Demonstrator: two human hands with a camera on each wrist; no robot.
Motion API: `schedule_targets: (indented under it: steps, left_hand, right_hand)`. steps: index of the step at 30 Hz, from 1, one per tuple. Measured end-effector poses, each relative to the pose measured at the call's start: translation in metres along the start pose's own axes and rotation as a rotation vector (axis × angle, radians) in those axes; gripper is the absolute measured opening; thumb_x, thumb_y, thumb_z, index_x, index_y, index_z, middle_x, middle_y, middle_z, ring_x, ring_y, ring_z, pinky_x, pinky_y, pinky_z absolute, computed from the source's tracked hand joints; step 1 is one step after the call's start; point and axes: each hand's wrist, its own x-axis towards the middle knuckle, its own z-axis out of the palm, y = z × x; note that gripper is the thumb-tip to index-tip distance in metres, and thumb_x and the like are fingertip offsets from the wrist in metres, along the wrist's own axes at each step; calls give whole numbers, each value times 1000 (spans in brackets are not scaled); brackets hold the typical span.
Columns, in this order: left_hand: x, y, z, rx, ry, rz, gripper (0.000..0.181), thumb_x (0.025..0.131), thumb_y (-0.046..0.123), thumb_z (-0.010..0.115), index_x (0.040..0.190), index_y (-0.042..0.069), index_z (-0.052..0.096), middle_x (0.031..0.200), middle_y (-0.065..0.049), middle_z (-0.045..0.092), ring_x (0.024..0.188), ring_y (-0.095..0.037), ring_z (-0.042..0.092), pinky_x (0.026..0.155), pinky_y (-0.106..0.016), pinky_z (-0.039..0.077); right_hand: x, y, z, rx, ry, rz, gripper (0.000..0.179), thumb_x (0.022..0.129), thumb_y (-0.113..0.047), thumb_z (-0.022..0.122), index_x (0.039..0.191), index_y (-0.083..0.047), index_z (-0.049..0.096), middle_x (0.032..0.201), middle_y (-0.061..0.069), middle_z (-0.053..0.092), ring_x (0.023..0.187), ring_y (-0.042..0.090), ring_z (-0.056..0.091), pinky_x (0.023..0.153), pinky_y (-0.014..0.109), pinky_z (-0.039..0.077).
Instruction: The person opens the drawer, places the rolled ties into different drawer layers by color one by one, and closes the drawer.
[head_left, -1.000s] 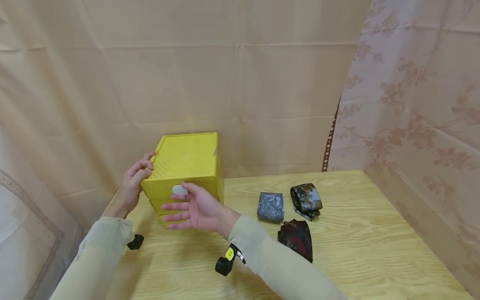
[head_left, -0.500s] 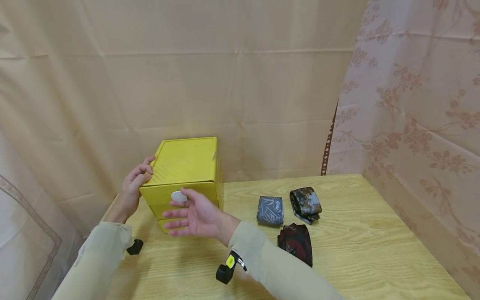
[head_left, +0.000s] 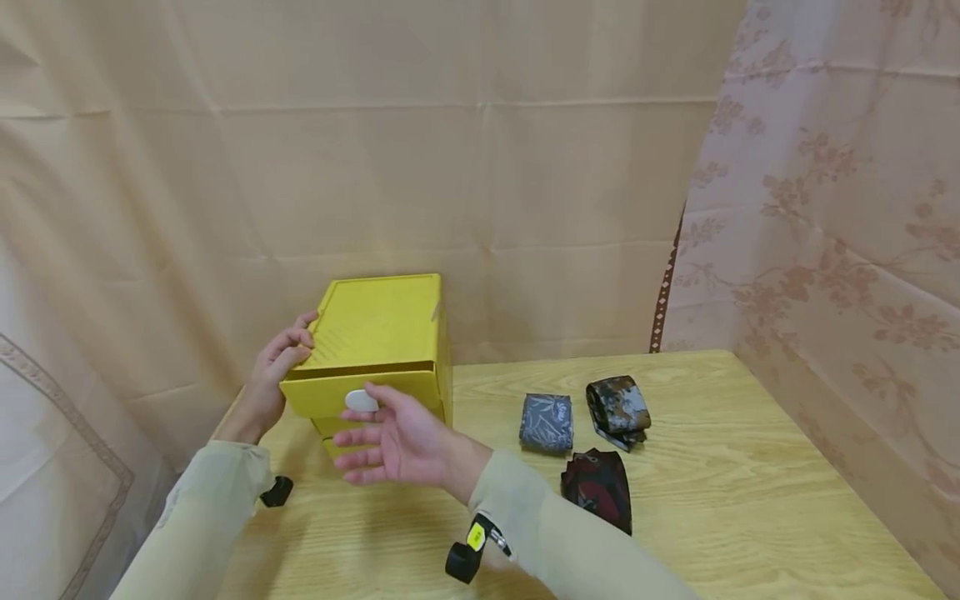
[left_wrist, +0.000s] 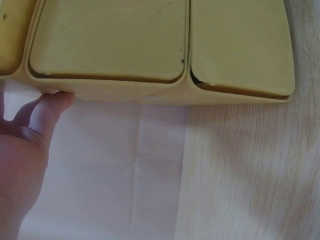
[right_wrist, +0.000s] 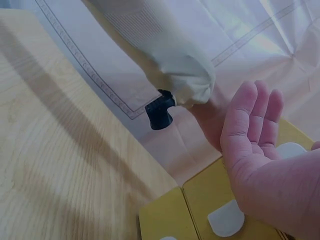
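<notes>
A yellow drawer cabinet (head_left: 375,325) stands at the back left of the table, its top drawer (head_left: 318,396) pulled out a little, leaving a dark gap under the lid. My right hand (head_left: 405,437) pinches the white handle (head_left: 360,401) of that drawer between thumb and index finger. Its other fingers stretch out in front of the lower drawers. Against the cabinet's left side, near the top edge, my left hand (head_left: 272,379) presses with its fingers and thumb. In the left wrist view, the thumb (left_wrist: 52,107) lies against the cabinet's side.
To the right on the wooden table (head_left: 712,467) lie three folded patterned cloths: a grey one (head_left: 546,423), a brown-and-grey one (head_left: 618,408) and a dark red one (head_left: 597,489). Beige curtain (head_left: 525,208) hangs right behind the cabinet. Each wrist carries a black camera mount (head_left: 462,562).
The top drawer has come out slightly toward me, opening a gap under the cabinet's top. My right hand moved with the handle, while the left hand stayed on the cabinet's side.
</notes>
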Motion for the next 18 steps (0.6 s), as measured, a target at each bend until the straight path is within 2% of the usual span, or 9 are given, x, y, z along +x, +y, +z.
schedule_targets:
  steps: [7,10,13,16,18]
  left_hand:
    - [-1,2,-4,0,-43,-37,14,106,10,44,101,16,55,163,-11,23,152,-33,10,105,-17,32]
    - [-1,4,-9,60,-77,-71,9,107,14,47,103,16,55,166,-11,20,153,-36,7,107,-16,30]
    - [0,7,-14,138,-103,-97,6,107,18,50,105,13,54,167,-11,19,154,-35,6,120,-31,18]
    - [2,10,-18,201,-134,-120,11,107,22,52,109,10,52,168,-11,17,154,-33,5,122,-51,4]
    - [2,13,-20,226,-153,-143,14,108,24,52,111,10,51,168,-9,15,154,-33,5,121,-46,14]
  right_hand:
    - [-7,4,5,24,1,22,50,102,-57,46,121,-11,53,96,5,63,76,19,64,75,36,56]
    - [-10,7,7,33,-3,30,49,102,-56,46,120,-11,53,93,4,62,74,18,62,74,35,55]
    - [-12,9,9,32,-8,31,52,102,-56,47,125,-9,52,90,3,61,73,18,60,73,35,54]
    - [-15,11,10,26,-12,34,53,102,-56,47,128,-9,51,88,2,61,71,17,58,73,34,53]
    - [-16,13,11,26,-11,38,52,102,-56,47,126,-10,52,86,1,61,70,16,58,72,34,52]
